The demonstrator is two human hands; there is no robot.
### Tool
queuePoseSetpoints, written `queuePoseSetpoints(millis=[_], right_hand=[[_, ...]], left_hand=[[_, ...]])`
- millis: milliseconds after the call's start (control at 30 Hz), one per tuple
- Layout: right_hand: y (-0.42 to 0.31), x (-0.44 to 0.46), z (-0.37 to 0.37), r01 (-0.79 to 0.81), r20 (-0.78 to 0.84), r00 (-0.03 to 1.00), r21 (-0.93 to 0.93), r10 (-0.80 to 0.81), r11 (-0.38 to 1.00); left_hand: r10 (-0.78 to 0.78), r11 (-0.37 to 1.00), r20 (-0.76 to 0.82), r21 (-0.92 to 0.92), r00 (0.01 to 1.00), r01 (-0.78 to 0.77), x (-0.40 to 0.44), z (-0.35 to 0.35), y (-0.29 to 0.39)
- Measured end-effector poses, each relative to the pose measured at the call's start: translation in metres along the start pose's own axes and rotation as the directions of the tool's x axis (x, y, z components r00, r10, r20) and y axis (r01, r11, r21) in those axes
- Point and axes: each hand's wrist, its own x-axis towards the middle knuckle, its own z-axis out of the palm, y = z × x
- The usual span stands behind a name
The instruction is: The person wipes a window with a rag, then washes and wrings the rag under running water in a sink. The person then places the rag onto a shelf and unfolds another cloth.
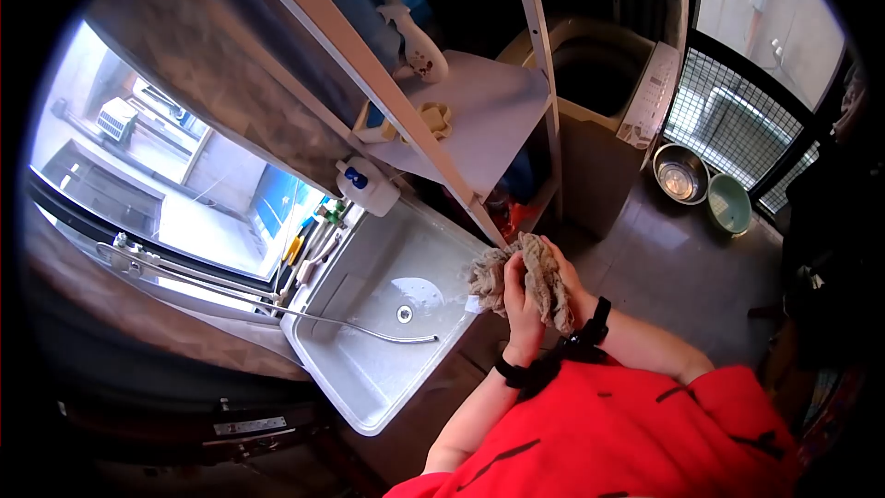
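Both hands are closed on a bunched, grey-brown rag (550, 288) with a rough, ropy texture. My left hand (522, 315) grips its near side, thumb up. On the far side, my right hand (575, 284) presses against it, its fingertips partly hidden by the cloth. The rag is held in the air just beyond the right edge of the grey sink (369, 406). A faucet with a long thin spout (406, 339) reaches over the basin, past the round drain (404, 314).
A white jug with a blue cap (371, 190) stands at the sink's back corner, beside brushes on the ledge. A shelf rack (493, 120) rises behind. Farther right are a top-loading washing machine (604, 152), a metal basin (680, 175) and a green basin (729, 205) on the floor.
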Motion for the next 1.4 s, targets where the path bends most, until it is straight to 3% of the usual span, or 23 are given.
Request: queuePoseSetpoints(millis=[33, 133, 200, 267, 400, 433, 467, 500, 533, 600, 667, 700, 733, 800, 867, 933, 1000, 1067, 1100, 1133, 1200, 1233, 1400], right_hand=[[0.0, 0.0, 0.003, -0.021, -0.032, 0.999, 0.009, 0.021, 1.0], [-0.013, -0.006, 0.017, 0.007, 0.027, 1.0, 0.054, -0.009, 0.999], [-0.035, -0.002, 0.021, 0.035, 0.197, 0.98, 0.039, -0.042, 0.999], [-0.063, -0.012, 0.07, 0.195, 0.095, 0.977, -0.044, -0.19, 0.98], [-0.113, 0.012, 0.13, 0.535, 0.278, 0.824, -0.097, -0.494, 0.839], [-0.122, 0.028, 0.139, 0.529, 0.288, 0.826, -0.1, -0.484, 0.843], [-0.131, 0.046, 0.144, 0.708, 0.334, 0.706, -0.339, -0.624, 0.62], [-0.137, 0.066, 0.147, 0.793, 0.424, 0.558, -0.526, -0.713, 0.309], [-0.14, 0.09, 0.146, 0.795, 0.435, 0.561, -0.521, -0.704, 0.311], [-0.139, 0.146, 0.132, 0.523, 0.601, 0.468, -0.78, -0.648, -0.344], [-0.117, 0.171, 0.108, 0.036, 0.578, 0.666, -0.657, -0.472, -0.753], [-0.108, 0.176, 0.098, -0.043, 0.416, 0.852, -0.551, -0.319, -0.833], [-0.096, 0.18, 0.089, -0.044, 0.415, 0.852, -0.55, -0.318, -0.834], [-0.08, 0.188, 0.076, -0.139, 0.487, 0.747, -0.551, -0.452, -0.823], [-0.085, 0.185, 0.073, -0.152, 0.454, 0.763, -0.566, -0.46, -0.81], [-0.092, 0.181, 0.075, -0.049, 0.431, 0.819, -0.605, -0.379, -0.795], [-0.1, 0.17, 0.08, -0.085, 0.422, 0.809, -0.605, -0.409, -0.792], [-0.117, 0.17, 0.076, 0.246, 0.5, 0.793, -0.785, -0.347, -0.569], [-0.118, 0.165, 0.07, 0.378, 0.524, 0.714, -0.847, -0.464, -0.375], [-0.122, 0.162, 0.062, 0.364, 0.516, 0.713, -0.851, -0.474, -0.379], [-0.13, 0.154, 0.042, 0.359, 0.353, 0.693, -0.925, -0.629, -0.124], [-0.131, 0.151, 0.036, 0.415, 0.394, 0.592, -0.897, -0.703, -0.153], [-0.168, 0.138, 0.02, 0.198, 0.21, 0.473, -0.972, -0.856, -0.129]], left_hand=[[-0.014, 0.996, 0.032, 0.085, 0.999, 0.011, 0.004, -0.003, 0.006], [0.009, 0.997, 0.163, 0.078, 0.987, -0.022, 0.004, -0.015, 0.037], [-0.051, 0.983, 0.166, 0.185, 0.985, 0.02, -0.002, -0.039, 0.05], [-0.12, 0.982, 0.088, 0.154, 0.989, 0.105, -0.008, -0.067, 0.052], [-0.099, 0.99, -0.052, 0.092, 0.994, 0.103, -0.008, -0.099, 0.068], [-0.077, 0.995, -0.063, 0.065, 0.995, 0.081, -0.007, -0.105, 0.069], [-0.056, 0.998, -0.076, 0.039, 0.996, 0.059, -0.007, -0.112, 0.071], [-0.048, 0.998, -0.088, 0.031, 0.995, 0.051, -0.006, -0.115, 0.074], [-0.04, 0.999, -0.101, 0.031, 0.994, 0.043, -0.006, -0.119, 0.076], [-0.047, 0.997, -0.079, 0.061, 0.996, 0.052, -0.005, -0.127, 0.079], [-0.049, 0.997, -0.089, 0.053, 0.995, 0.054, -0.005, -0.137, 0.079], [-0.057, 0.996, -0.087, 0.057, 0.995, 0.062, -0.005, -0.143, 0.079], [-0.067, 0.995, -0.081, 0.063, 0.994, 0.072, -0.006, -0.149, 0.078], [-0.087, 0.994, -0.117, 0.049, 0.989, 0.094, -0.006, -0.164, 0.077], [-0.113, 0.993, -0.157, 0.013, 0.981, 0.116, -0.004, -0.174, 0.07], [-0.098, 0.995, -0.133, 0.015, 0.986, 0.101, 0.003, -0.179, 0.065], [-0.117, 0.993, -0.058, 0.018, 0.991, 0.118, 0.013, -0.18, 0.062], [-0.132, 0.991, 0.004, 0.026, 0.991, 0.132, 0.023, -0.183, 0.057], [-0.155, 0.988, 0.057, 0.022, 0.986, 0.154, 0.028, -0.183, 0.053], [-0.179, 0.984, 0.107, 0.018, 0.978, 0.178, 0.032, -0.181, 0.05], [-0.198, 0.98, 0.146, 0.015, 0.969, 0.198, 0.038, -0.177, 0.046], [-0.223, 0.975, 0.182, 0.033, 0.958, 0.22, 0.041, -0.173, 0.045], [-0.307, 0.951, 0.303, 0.054, 0.902, 0.305, 0.055, -0.149, 0.041]])
